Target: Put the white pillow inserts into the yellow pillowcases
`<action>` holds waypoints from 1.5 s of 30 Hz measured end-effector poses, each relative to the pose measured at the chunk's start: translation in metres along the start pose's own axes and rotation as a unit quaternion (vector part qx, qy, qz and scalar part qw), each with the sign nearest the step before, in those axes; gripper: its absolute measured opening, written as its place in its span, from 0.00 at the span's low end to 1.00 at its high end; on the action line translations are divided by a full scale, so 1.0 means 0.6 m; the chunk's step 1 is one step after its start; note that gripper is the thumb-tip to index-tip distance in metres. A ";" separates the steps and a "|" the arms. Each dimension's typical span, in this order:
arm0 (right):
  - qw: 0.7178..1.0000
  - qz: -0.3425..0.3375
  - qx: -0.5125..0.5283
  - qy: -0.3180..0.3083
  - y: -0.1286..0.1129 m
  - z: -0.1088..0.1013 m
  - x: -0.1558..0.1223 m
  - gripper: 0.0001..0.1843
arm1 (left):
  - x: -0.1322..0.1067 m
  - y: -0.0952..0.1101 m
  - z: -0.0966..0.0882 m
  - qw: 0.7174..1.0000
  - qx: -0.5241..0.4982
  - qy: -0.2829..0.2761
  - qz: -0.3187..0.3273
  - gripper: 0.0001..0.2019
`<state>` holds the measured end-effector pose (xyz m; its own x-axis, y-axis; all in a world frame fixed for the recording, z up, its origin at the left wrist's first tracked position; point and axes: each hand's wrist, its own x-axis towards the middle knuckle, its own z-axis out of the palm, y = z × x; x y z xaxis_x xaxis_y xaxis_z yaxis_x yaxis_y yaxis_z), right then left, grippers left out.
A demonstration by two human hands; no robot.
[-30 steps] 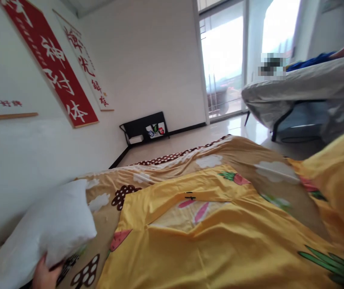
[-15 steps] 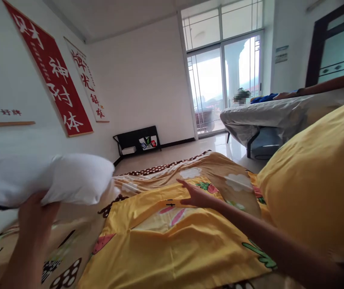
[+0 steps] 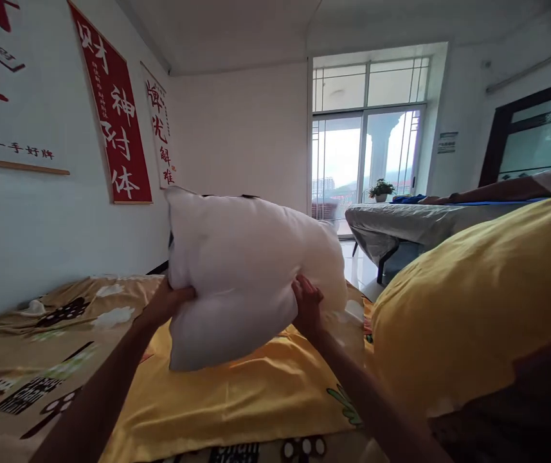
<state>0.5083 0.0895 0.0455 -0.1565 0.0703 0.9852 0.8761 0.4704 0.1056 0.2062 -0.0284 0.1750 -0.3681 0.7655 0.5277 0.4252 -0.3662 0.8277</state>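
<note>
Red banner (image 3: 114, 125), plant (image 3: 381, 188) nr window (image 3: 345, 154)

I had both arms stretched forward, my left hand (image 3: 171, 302) and right hand (image 3: 308, 305) raised level, fingers curled, palms pressing inward toward each other

The white pillow (image 3: 251, 270) is bare and plump, with no case on it. It is held up in the air, clear of the bedding, tilted with one corner pointing to ten o'clock. The left hand (image 3: 171, 301) grips it at eight o'clock and the right hand (image 3: 308, 307) at four o'clock.
</note>
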 end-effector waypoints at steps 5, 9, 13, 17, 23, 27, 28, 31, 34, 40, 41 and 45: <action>0.984 0.006 0.042 -0.172 0.021 -0.012 -0.047 0.29 | -0.001 -0.017 0.084 1.000 -0.019 0.004 -0.018 0.15; 0.982 0.090 0.102 -0.134 0.011 -0.053 0.031 0.45 | -0.021 -0.056 0.120 0.999 -0.014 -0.021 -0.030 0.07; 0.967 0.046 0.189 -0.164 -0.016 -0.080 0.185 0.67 | -0.033 -0.068 0.119 0.998 -0.005 -0.061 -0.006 0.08; 0.934 0.043 0.228 -0.270 -0.036 -0.057 0.274 0.48 | -0.013 -0.077 0.090 0.997 0.026 -0.071 0.004 0.15; 0.938 0.054 0.235 -0.248 -0.030 0.008 0.272 0.33 | -0.007 -0.191 0.038 0.990 0.025 -0.140 0.011 0.36; 0.945 0.010 0.210 -0.252 -0.051 0.032 0.267 0.37 | -0.037 -0.232 0.052 0.985 0.090 -0.142 -0.048 0.32; 0.951 0.007 0.195 -0.240 -0.062 0.033 0.264 0.37 | -0.043 -0.230 0.059 0.984 0.093 -0.139 -0.056 0.29; 0.979 0.028 0.144 -0.143 -0.103 0.025 0.246 0.26 | -0.049 -0.213 0.076 0.991 0.062 -0.115 -0.028 0.28; 0.985 0.006 0.146 -0.095 -0.141 0.016 0.227 0.19 | -0.046 -0.195 0.086 0.994 0.033 -0.098 -0.023 0.28; 0.964 -0.017 0.177 -0.197 -0.167 0.016 0.245 0.12 | -0.036 -0.176 0.095 0.994 0.002 -0.110 -0.015 0.22; 0.952 -0.048 0.200 -0.227 -0.159 0.012 0.250 0.13 | -0.033 -0.174 0.094 0.994 0.001 -0.109 -0.014 0.22; 0.868 -0.135 0.278 -0.388 -0.073 -0.019 0.241 0.15 | -0.024 -0.165 0.084 0.994 0.005 -0.101 -0.030 0.24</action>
<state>0.4526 0.0692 0.1849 -0.7709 0.3624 0.5239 0.4386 0.8984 0.0239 0.2111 0.0234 0.0761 -0.2203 0.8767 0.4277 0.4152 -0.3125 0.8544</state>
